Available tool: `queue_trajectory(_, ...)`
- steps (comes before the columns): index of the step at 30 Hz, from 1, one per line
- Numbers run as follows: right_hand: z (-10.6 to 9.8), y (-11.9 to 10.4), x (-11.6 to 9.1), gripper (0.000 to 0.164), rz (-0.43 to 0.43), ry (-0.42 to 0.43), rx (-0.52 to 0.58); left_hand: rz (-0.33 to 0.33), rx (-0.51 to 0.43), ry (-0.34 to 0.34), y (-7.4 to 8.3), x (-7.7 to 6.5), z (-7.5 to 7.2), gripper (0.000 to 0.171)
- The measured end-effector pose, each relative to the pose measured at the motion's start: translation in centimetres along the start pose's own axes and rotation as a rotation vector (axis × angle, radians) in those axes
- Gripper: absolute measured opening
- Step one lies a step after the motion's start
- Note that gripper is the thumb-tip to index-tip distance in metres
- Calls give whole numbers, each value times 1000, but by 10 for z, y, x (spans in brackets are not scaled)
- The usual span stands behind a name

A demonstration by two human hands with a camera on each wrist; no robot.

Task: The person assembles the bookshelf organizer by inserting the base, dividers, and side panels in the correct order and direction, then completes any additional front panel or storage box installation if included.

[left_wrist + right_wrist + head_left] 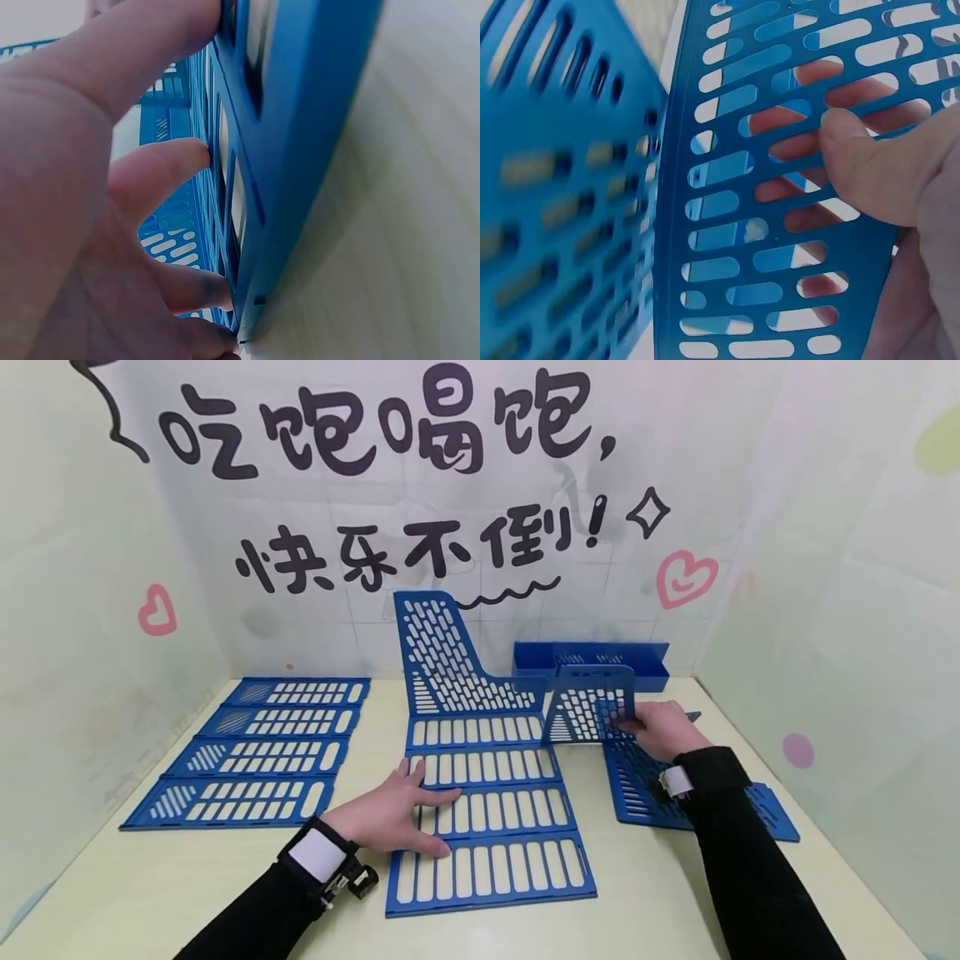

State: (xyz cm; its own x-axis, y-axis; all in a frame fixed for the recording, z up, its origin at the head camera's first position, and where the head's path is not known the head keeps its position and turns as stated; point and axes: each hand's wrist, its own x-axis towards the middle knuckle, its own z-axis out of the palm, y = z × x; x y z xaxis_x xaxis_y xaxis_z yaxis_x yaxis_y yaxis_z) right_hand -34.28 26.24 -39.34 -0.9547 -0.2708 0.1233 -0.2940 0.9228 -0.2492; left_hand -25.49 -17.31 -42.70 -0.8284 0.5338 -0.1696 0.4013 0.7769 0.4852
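At centre, slatted panels (517,836): my left hand (390,814) rests spread, likely bracing them.
Right, perforated panel (583,708): my right hand (663,730) pinches it, seemingly for steadiness.

Smooth plastic panel (776,235), matt wood-grained tabletop (622,881)

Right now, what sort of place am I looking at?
Probably a small indoor work booth, though its wider surroundings are out of view. A pale table stands between light side walls and a lettered backdrop, with blue slotted panels on it.
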Motion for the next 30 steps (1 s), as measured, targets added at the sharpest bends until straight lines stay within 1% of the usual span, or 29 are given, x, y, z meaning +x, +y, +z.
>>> queue_trajectory(1, 1, -5, 4, 22, -5, -13, 8, -2, 1, 0, 0, 0, 0, 84)
queue_trajectory(5, 5, -25, 21, 24, 28, -76, 65, -7, 7, 1, -2, -1, 2, 84)
queue_trajectory(7, 6, -30, 24, 24, 40, -86, 82, -7, 16, 3, -3, -1, 2, 83)
queue_trajectory(8, 7, -30, 25, 24, 46, -85, 88, -6, 20, 5, -4, -1, 2, 83)
queue_trajectory(13, 6, -27, 27, 23, 15, -90, 103, -3, 33, 9, -5, -1, -1, 83)
queue_trajectory(19, -3, -28, 36, 25, 15, -150, 148, 0, 23, 9, -10, 0, -3, 81)
queue_trajectory(24, -8, -24, 45, 32, 7, -197, 143, 20, 5, 0, -14, 2, -3, 80)
queue_trajectory(26, -9, -23, 48, 30, 3, -211, 127, 27, -1, -8, -15, 3, -4, 80)
queue_trajectory(28, -11, -22, 49, 26, -4, -232, 143, 33, 1, -13, -14, 3, -4, 80)
queue_trajectory(30, -12, -23, 49, 23, -6, -221, 143, 34, 6, -13, -15, 4, -4, 80)
